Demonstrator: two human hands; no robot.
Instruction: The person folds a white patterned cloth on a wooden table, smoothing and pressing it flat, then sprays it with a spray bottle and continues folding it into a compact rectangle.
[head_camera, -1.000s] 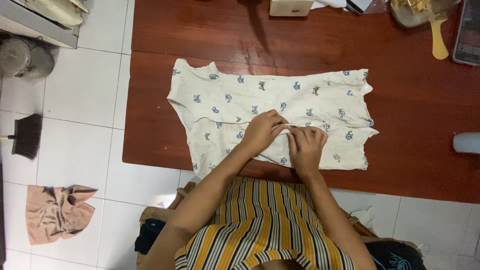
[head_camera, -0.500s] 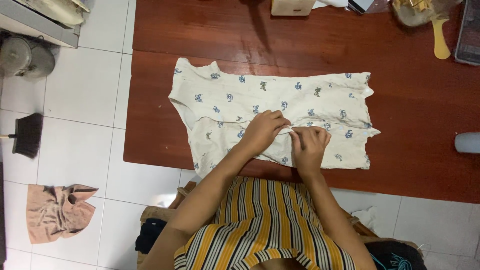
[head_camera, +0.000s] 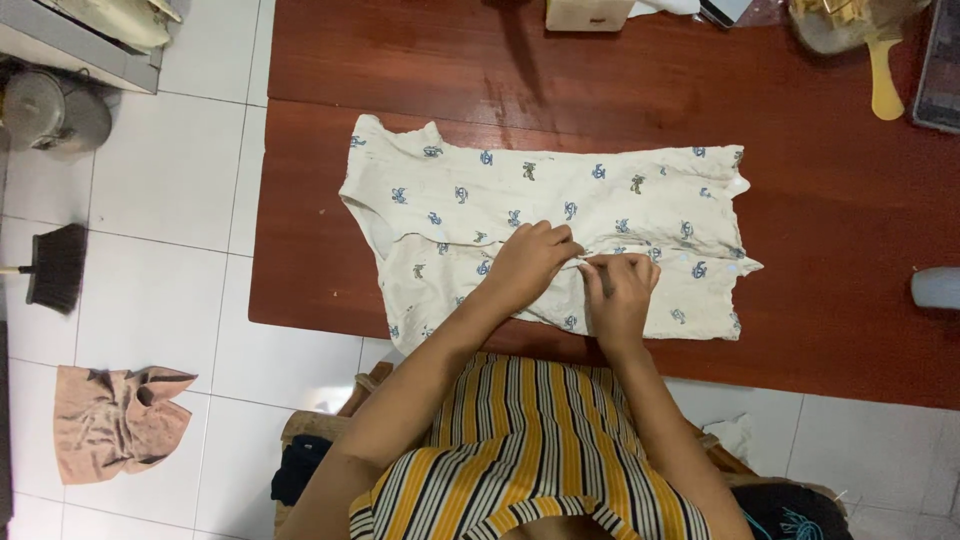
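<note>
A glossy reddish-brown wooden counter (head_camera: 830, 250) stands on white floor tiles, with a soft cream garment (head_camera: 540, 225), printed with small blue motifs, spread flat across it. The left hand (head_camera: 530, 265) and right hand (head_camera: 620, 290) meet at the garment's middle seam, each grip closed, fingers pinching the thin cloth.

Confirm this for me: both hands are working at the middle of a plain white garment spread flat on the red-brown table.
Not plain. The head view shows the garment is cream with a small blue print all over. The rest holds: the left hand and right hand meet at its middle, and it lies flat on the red-brown table.
</note>
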